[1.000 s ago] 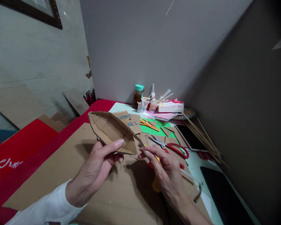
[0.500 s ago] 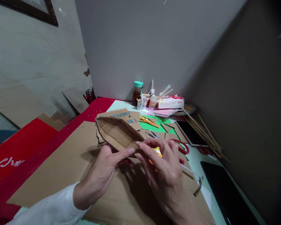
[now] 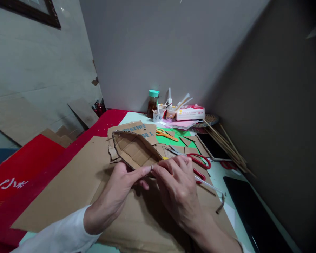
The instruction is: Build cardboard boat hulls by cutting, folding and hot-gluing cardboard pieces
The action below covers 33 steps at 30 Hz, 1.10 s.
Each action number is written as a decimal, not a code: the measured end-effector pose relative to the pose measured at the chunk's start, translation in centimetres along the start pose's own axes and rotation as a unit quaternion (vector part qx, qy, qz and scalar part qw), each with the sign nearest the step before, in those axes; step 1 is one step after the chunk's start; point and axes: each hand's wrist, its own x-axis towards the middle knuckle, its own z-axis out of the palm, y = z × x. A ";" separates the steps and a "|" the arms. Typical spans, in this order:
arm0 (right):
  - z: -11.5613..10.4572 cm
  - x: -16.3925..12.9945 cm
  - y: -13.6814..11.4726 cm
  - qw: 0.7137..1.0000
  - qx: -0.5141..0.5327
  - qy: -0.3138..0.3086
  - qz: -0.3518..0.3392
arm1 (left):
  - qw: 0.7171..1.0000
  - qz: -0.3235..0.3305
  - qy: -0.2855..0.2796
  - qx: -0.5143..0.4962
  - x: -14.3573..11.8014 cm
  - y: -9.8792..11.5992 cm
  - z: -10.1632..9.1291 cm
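A small boat-shaped cardboard hull (image 3: 138, 149), with raised walls and a pointed far end, tilts above a large cardboard sheet (image 3: 137, 214). My left hand (image 3: 118, 191) is closed on its near left side, thumb along the rim and fingers beneath. With thumb and forefinger pinched together, my right hand (image 3: 177, 186) grips the hull's near end, right at my left thumb tip. The exact pinch point is partly covered by the fingers. Behind the right knuckles, red-handled scissors (image 3: 201, 161) lie on cardboard scraps, and a bit of something yellow (image 3: 164, 158) shows.
Farther back lie orange scissors (image 3: 167, 135) on a green sheet (image 3: 180, 134). Paper cups (image 3: 171, 113), a teal-lidded jar (image 3: 152, 105) and a tissue pack (image 3: 191, 113) stand by the wall. Bamboo sticks (image 3: 226, 146), a tablet (image 3: 216, 147) and a black slab (image 3: 252, 211) line the right.
My right fingers have come together from a looser pose into a pinch at the hull's near end. The yellow thing near my right hand is now mostly hidden. My view has shifted slightly.
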 end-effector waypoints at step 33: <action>-0.3 0.2 -0.2 0.999 -0.036 -0.007 -0.007 | 1.000 -0.026 -0.005 -0.012 0.3 0.1 0.1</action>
